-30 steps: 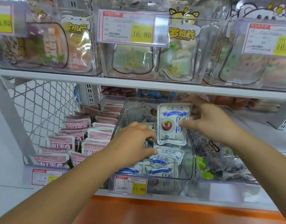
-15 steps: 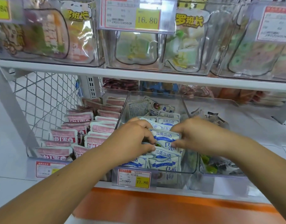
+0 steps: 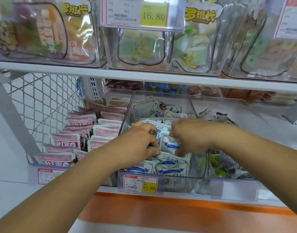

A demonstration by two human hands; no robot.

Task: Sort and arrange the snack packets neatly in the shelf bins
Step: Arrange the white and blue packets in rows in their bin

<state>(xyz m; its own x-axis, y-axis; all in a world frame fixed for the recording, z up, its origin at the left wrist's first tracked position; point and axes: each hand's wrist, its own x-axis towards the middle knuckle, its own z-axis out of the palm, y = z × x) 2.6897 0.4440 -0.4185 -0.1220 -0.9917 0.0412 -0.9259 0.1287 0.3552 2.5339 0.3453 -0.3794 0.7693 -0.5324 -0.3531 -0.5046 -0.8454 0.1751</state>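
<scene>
White shelf board [image 3: 144, 76] carrying clear upper bins [image 3: 163, 64] of large snack bags, with a wire mesh side panel [image 3: 40, 101] at the left and an orange strip [image 3: 178, 211] along the base. Below the board, three clear bins stand side by side. The left bin [image 3: 127, 105] holds rows of pink packets [image 3: 67, 140], most standing on edge. The middle bin [image 3: 161, 95] holds the blue-and-white packets [image 3: 171, 167], those at the front upright and those at the back lying loose. The right bin [image 3: 218, 101] holds dark packets [image 3: 228, 163] with green details. Both forearms reach into the middle bin. The left hand [image 3: 137, 142] has its fingers curled over the tops of the blue-and-white packets, thumb pressed against one from below. The right hand [image 3: 189, 135], blurred by motion, points its fingers downward and pinches an upright packet [image 3: 169, 143] between thumb and fingers, just beside the left hand. A price tag [image 3: 141, 184] reading 17.80 is fixed to the front of the middle bin; a second tag [image 3: 137, 13] reading 16.80 hangs above.
</scene>
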